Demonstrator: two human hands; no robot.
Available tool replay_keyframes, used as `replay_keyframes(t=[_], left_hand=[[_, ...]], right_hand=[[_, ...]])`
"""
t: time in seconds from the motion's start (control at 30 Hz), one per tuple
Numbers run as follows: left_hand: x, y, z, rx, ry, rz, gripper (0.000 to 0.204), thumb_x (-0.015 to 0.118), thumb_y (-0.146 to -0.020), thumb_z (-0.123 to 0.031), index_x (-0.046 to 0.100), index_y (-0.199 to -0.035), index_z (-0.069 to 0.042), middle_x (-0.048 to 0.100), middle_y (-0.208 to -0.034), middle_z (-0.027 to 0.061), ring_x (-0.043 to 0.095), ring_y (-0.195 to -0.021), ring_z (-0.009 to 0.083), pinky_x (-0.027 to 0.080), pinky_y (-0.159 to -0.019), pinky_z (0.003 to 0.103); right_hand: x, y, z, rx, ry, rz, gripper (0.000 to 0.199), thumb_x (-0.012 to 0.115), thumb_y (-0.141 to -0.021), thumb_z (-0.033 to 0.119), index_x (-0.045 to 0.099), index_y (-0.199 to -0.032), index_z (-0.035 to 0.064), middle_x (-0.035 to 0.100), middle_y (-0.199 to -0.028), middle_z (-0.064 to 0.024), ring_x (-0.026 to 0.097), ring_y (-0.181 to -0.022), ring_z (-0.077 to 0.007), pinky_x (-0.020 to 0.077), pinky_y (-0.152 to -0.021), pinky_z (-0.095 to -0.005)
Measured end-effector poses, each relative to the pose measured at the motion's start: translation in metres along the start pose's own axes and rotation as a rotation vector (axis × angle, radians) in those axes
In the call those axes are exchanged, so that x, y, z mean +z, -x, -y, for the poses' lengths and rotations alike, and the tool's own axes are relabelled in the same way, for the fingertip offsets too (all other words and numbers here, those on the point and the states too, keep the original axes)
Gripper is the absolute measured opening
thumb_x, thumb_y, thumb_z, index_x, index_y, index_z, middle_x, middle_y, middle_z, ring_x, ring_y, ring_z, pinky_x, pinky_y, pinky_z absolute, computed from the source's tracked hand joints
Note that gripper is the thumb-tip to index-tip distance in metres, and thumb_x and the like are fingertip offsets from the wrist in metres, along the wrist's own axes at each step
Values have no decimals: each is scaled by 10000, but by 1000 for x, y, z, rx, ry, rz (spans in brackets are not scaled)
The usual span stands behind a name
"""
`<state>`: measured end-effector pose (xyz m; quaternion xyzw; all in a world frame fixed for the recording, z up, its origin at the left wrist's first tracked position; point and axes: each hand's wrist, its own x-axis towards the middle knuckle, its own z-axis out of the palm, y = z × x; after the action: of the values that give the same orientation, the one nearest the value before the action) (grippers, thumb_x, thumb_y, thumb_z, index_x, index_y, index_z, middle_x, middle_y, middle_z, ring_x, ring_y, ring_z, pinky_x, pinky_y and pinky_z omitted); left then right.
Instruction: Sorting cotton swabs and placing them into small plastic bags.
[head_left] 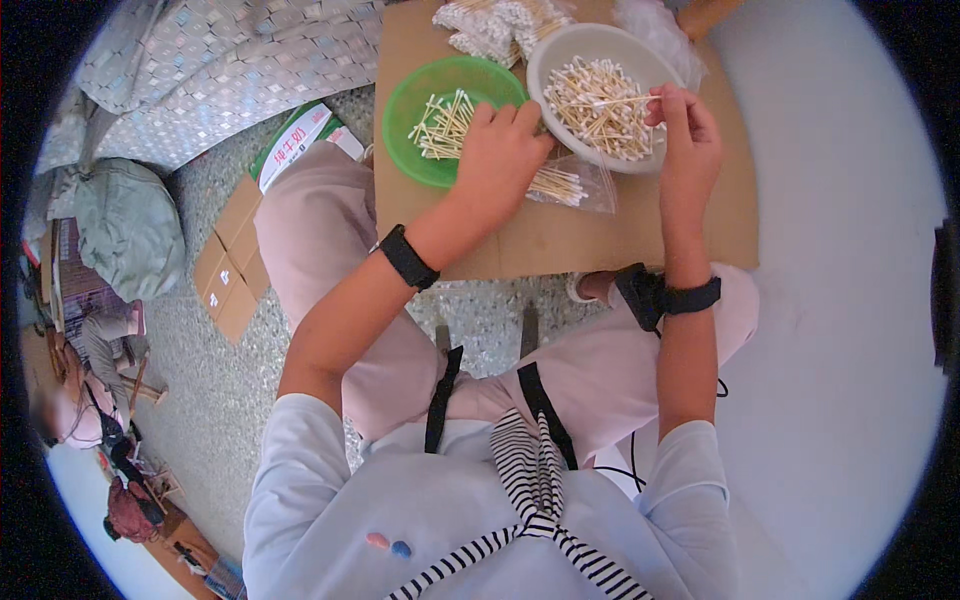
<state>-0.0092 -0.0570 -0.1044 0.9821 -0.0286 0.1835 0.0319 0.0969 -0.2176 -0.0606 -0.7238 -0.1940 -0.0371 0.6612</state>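
Clearly, the fine work here sits with the right hand (692, 135), whose thumb and fingertips pinch a thin cotton swab (630, 100) above the heap in the white bowl (652, 62); whether a second stick is caught with it, I cannot tell. The left hand (500, 158) curls over the right side of the green bowl (398, 115), its fingertips bent away from view, so I cannot say whether they close on anything. Loose swabs lie in both bowls, and more lie in a clear plastic bag (588, 188) just below the left hand. To do this picking well, a light pinch on the wooden shaft would spare the cotton tips, and lifting along the stick's own line should disturb the heap less than dragging it sideways. As for room, the two bowls stand close together, so the left hand has only a narrow gap there and could nudge either rim. Brown cardboard (640, 240) shows between the bag and the near edge, the easiest stretch for passing low. Its left edge runs near the green bowl, while the pale wall (850, 220) limits swings of the right elbow.
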Motion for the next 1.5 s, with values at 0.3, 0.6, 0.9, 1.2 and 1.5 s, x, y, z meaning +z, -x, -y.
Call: replay_keyframes(t=[0.3,0.6,0.9,1.2,1.5], left_hand=[[10,5,2,-20,117,13,116,594,-773,-162,654,-819,-73,549,-924,106,631,-743,280,504,-598,408],[10,1,5,-39,87,35,79,598,-741,-116,617,-797,-64,557,-874,97,641,-699,239,480,-571,368],[6,-4,15,-113,151,-45,159,605,-812,-230,634,-853,-79,612,-840,99,640,-696,300,511,-585,423],[11,-12,22,-65,141,99,191,615,-819,-259,645,-845,-72,630,-866,118,650,-702,315,515,-576,417],[11,-15,21,-85,81,95,225,593,-821,-251,661,-789,-39,655,-825,143,665,-696,312,516,-555,426]], right_hand=[[1,-1,0,-3,-31,4,229,609,-915,208,670,-875,-9,655,-777,-34,569,-697,-79,451,-652,-223],[2,-1,1,-1,-12,2,231,605,-919,212,671,-887,-6,661,-793,-43,582,-713,-87,460,-661,-227],[2,-4,1,-37,7,4,239,593,-925,223,672,-890,0,669,-810,-47,588,-720,-93,462,-671,-228],[2,-6,1,-8,-15,-21,254,581,-932,225,670,-908,-12,669,-809,-53,588,-715,-99,460,-671,-231],[1,-4,-2,-30,-36,-7,254,591,-928,226,677,-911,-12,666,-806,-55,581,-709,-94,458,-664,-227]])
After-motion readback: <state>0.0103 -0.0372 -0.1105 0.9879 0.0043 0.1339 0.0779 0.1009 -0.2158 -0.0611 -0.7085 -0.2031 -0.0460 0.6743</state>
